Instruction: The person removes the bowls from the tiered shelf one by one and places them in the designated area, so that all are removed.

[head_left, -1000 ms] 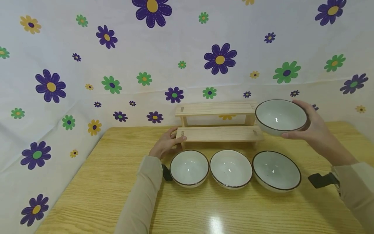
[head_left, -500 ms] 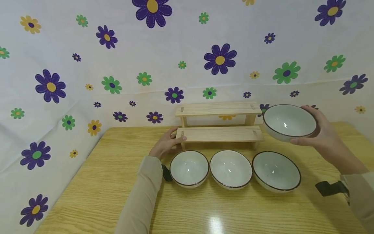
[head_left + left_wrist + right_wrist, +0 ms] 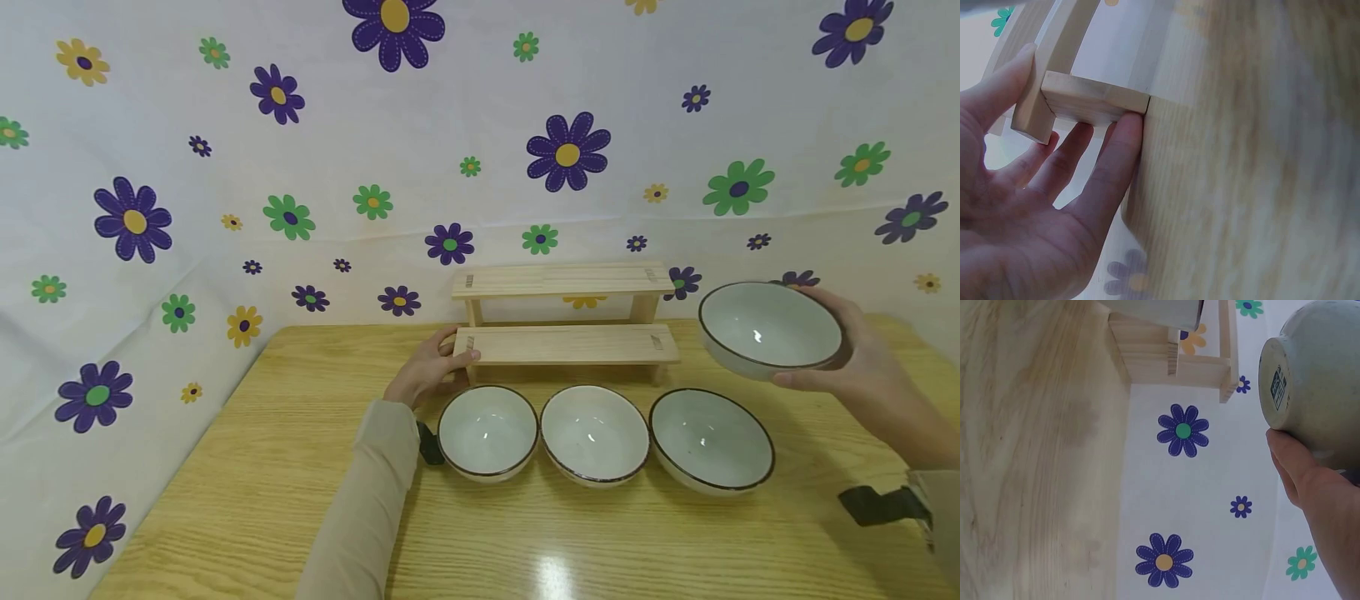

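My right hand [image 3: 873,383] grips a white, dark-rimmed bowl [image 3: 768,329] by its right side, raised above the table to the right of a two-step wooden shelf [image 3: 566,346]. The right wrist view shows the underside of this bowl [image 3: 1325,381], with a blue mark on its foot and fingers against it. At the shelf's left end, my left hand [image 3: 429,368] holds the lower step. Its thumb lies on the board and its fingertips reach the wooden leg [image 3: 1094,100] in the left wrist view.
In front of the shelf, a row of similar bowls stands on the wooden table [image 3: 285,467]: a left bowl [image 3: 487,429], a middle bowl [image 3: 595,433] and a right bowl [image 3: 711,437]. A white cloth [image 3: 330,125] printed with flowers hangs behind and to the left.
My right hand has carried the bowl rightward and slightly lower, away from the shelf's right end. The left hand, shelf and three standing bowls have kept their places.
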A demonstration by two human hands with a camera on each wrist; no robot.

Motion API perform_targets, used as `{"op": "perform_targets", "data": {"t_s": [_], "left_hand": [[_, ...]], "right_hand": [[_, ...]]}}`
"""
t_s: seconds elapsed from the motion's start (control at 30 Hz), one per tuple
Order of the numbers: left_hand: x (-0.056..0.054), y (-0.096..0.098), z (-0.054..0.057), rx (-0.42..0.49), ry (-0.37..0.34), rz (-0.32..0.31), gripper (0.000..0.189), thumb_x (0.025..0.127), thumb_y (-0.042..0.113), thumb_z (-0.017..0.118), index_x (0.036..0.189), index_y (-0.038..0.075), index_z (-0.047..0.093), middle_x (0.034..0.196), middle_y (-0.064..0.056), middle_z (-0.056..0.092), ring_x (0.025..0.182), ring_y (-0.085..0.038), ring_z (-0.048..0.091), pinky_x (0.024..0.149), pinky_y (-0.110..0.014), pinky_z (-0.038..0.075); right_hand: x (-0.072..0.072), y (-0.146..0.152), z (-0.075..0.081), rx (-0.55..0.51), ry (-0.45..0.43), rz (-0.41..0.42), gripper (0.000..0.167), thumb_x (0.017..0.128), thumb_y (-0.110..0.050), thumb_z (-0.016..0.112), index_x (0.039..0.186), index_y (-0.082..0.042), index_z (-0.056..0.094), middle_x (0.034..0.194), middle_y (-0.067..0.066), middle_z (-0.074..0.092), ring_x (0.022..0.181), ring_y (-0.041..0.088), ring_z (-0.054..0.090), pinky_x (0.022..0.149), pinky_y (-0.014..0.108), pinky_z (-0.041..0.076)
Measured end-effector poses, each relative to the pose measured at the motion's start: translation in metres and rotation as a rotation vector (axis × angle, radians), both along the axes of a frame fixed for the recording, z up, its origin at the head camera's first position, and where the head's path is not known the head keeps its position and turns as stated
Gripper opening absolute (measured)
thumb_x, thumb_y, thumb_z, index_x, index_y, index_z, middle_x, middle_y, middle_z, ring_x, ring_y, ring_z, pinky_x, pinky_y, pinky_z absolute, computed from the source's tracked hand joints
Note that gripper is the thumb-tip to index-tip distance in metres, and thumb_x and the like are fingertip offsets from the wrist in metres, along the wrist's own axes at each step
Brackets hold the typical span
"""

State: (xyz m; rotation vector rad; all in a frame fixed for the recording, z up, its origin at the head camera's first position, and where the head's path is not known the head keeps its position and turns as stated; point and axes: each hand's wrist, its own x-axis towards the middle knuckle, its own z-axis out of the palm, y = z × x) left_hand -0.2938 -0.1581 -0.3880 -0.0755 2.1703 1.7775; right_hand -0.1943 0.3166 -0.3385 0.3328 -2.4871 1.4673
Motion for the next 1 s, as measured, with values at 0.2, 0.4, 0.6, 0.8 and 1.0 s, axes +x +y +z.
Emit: {"op": "perform_targets", "data": {"t_s": [0.2,0.4,0.6,0.8,1.0], "left_hand": [[0.001,0.001,0.002,0.012,0.000,-0.002,0.077,0.102,0.015,0.067,0.164,0.014,0.022,0.162,-0.017,0.038,0.131,-0.036,0.054,0.110,-0.051,0.046],[0.001,0.001,0.001,0.012,0.002,-0.011,0.079,0.102,0.014,0.068,0.165,0.014,0.021,0.162,-0.018,0.038,0.130,-0.035,0.055,0.110,-0.050,0.047],[0.001,-0.001,0.001,0.004,0.001,-0.009,0.080,0.101,0.016,0.069,0.165,0.014,0.020,0.163,-0.017,0.037,0.133,-0.036,0.053,0.112,-0.050,0.045],[0.004,-0.001,0.006,-0.022,0.006,-0.017,0.083,0.100,0.021,0.072,0.165,0.013,0.021,0.163,-0.018,0.037,0.129,-0.033,0.057,0.109,-0.047,0.048],[0.002,0.002,0.002,0.000,0.000,0.000,0.081,0.101,0.016,0.070,0.165,0.013,0.022,0.163,-0.018,0.038,0.131,-0.036,0.055,0.111,-0.050,0.046]], "right_hand": [[0.007,0.010,-0.004,0.022,0.002,-0.036,0.100,0.084,0.015,0.075,0.162,-0.013,0.020,0.128,-0.022,0.032,0.106,-0.001,0.038,0.078,0.002,0.044],[0.011,0.018,-0.012,0.048,0.038,-0.070,0.098,0.080,0.016,0.076,0.160,-0.011,0.026,0.126,-0.024,0.032,0.105,-0.004,0.038,0.077,-0.001,0.041],[0.012,0.021,-0.014,0.084,0.042,-0.102,0.100,0.080,0.012,0.079,0.162,-0.008,0.024,0.129,-0.024,0.028,0.106,-0.005,0.034,0.078,-0.002,0.037],[0.015,0.026,-0.015,0.065,0.072,-0.096,0.097,0.075,0.014,0.080,0.154,-0.021,0.036,0.126,-0.024,0.033,0.104,-0.004,0.037,0.078,-0.002,0.038],[0.018,0.039,-0.021,0.031,0.085,-0.050,0.100,0.071,0.020,0.077,0.143,-0.038,0.040,0.128,-0.022,0.038,0.104,-0.002,0.041,0.078,0.000,0.041]]}}
